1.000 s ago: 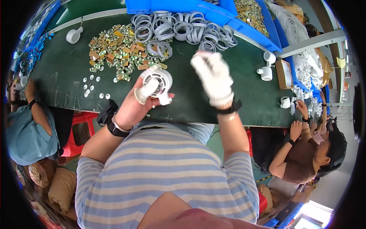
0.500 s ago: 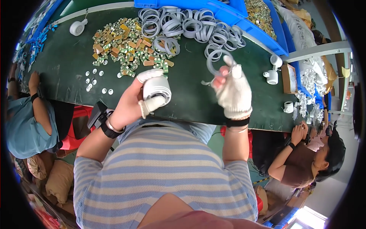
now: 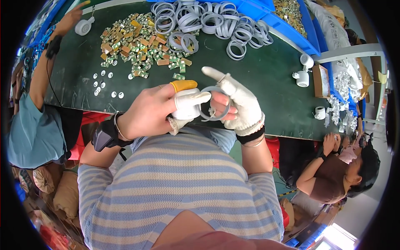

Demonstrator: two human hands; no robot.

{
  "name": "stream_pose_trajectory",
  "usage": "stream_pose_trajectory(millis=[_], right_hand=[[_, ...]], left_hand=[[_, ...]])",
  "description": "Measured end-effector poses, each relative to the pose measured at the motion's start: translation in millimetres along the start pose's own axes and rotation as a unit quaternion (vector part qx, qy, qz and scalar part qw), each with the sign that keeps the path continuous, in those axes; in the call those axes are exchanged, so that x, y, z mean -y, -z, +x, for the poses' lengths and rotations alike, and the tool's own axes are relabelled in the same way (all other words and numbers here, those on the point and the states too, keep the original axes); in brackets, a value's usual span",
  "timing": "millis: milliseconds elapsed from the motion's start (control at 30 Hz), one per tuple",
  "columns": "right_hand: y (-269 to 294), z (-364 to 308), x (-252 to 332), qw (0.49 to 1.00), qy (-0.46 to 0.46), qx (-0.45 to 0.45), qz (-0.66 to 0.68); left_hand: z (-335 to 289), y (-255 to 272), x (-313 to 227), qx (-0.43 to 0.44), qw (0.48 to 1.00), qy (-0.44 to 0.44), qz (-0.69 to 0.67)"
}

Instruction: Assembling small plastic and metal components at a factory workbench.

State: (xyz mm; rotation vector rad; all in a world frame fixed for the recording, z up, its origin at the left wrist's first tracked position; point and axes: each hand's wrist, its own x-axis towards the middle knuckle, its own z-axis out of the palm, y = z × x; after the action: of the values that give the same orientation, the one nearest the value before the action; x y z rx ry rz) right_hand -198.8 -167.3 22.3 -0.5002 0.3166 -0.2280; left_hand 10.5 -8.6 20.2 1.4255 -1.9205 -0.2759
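Observation:
My left hand [image 3: 156,104], with white finger covers and an orange one, is wrapped round a white cylindrical housing [image 3: 186,113], mostly hidden behind the fingers. Close beside it, my right hand [image 3: 243,104] in a white glove with bare fingertips grips a grey plastic ring [image 3: 226,111], its index finger stretched out. The ring stands on edge between the hands. Its left side meets my left fingertips; whether it touches the housing I cannot tell. Ahead lie a heap of grey rings [image 3: 212,21] and a pile of small green circuit boards [image 3: 135,46].
Small white discs [image 3: 113,94] lie on the green table [image 3: 266,96] at left. White fan-like units [image 3: 84,27] rest far left, and similar white units [image 3: 301,78] at right. Blue bins [image 3: 287,31] line the far edge. One co-worker's arm [image 3: 46,62] reaches over the left end; another person sits right.
My right hand has brought the ring left and nearer to the housing. My left hand has turned over, fingers now covering the housing. The left co-worker's arm has reached forward.

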Motion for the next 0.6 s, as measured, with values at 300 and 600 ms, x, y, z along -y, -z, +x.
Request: stream_pose_trajectory(millis=[300, 600], right_hand=[[-2, -1, -1, 0.789, 0.266, -0.168, -0.528], [-22, -9, -16, 0.446, 0.33, -0.037, -0.831]], left_hand=[[-1, 17, -6, 0.073, 0.985, 0.032, 0.154], [1, 21, -16, 0.088, 0.978, 0.129, 0.14]])
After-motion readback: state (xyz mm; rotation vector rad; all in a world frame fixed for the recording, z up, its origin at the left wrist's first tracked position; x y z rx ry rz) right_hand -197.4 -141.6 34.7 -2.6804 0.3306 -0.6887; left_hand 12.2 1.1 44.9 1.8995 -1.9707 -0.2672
